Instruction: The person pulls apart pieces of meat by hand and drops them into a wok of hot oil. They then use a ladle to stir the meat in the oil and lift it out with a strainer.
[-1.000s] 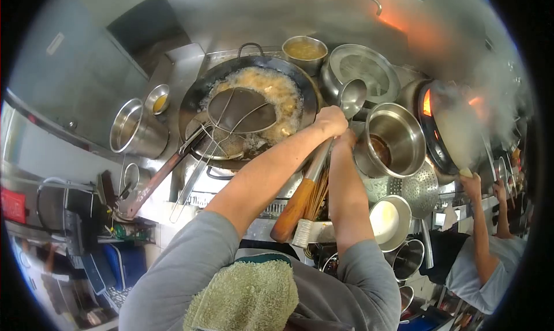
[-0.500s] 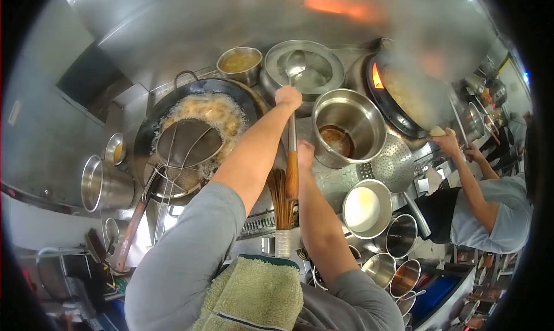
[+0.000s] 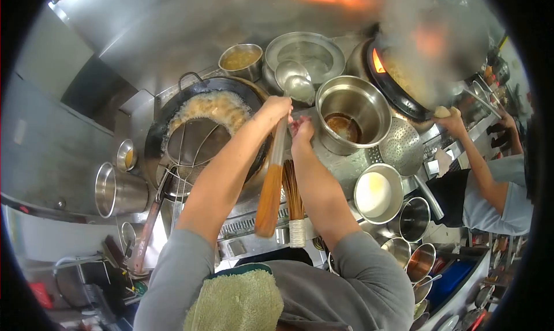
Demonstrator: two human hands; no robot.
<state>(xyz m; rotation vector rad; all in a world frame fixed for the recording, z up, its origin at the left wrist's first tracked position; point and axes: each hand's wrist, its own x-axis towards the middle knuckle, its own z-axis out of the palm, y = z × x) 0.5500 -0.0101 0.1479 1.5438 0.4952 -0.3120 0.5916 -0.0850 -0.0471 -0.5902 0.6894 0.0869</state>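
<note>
My left hand (image 3: 277,108) is closed around the metal shaft of a long ladle (image 3: 268,201), whose wooden handle end points down toward me. The ladle's bowl (image 3: 292,72) is at the front rim of a wide metal pot of liquid (image 3: 334,53). A clear, shiny patch, which looks like liquid, shows just below the bowl. Beside the shaft is my right hand (image 3: 302,128), palm partly turned up, its fingers loosely curled and apart with nothing visible in them. A bamboo brush (image 3: 295,201) with a white-wrapped handle lies below my hands.
On the left, a wok (image 3: 156,129) holds bubbling oil, frying food and a mesh strainer (image 3: 199,143). A deep steel pot (image 3: 352,115), a perforated skimmer (image 3: 402,146) and a pot of white content (image 3: 378,194) stand right. Beyond, a co-worker's hand (image 3: 450,122) is beside a steaming wok (image 3: 398,94).
The ladle's bowl has moved lower, to the pot's front rim, and its handle has swung down and left. My right hand has risen toward my left, its fingers now showing.
</note>
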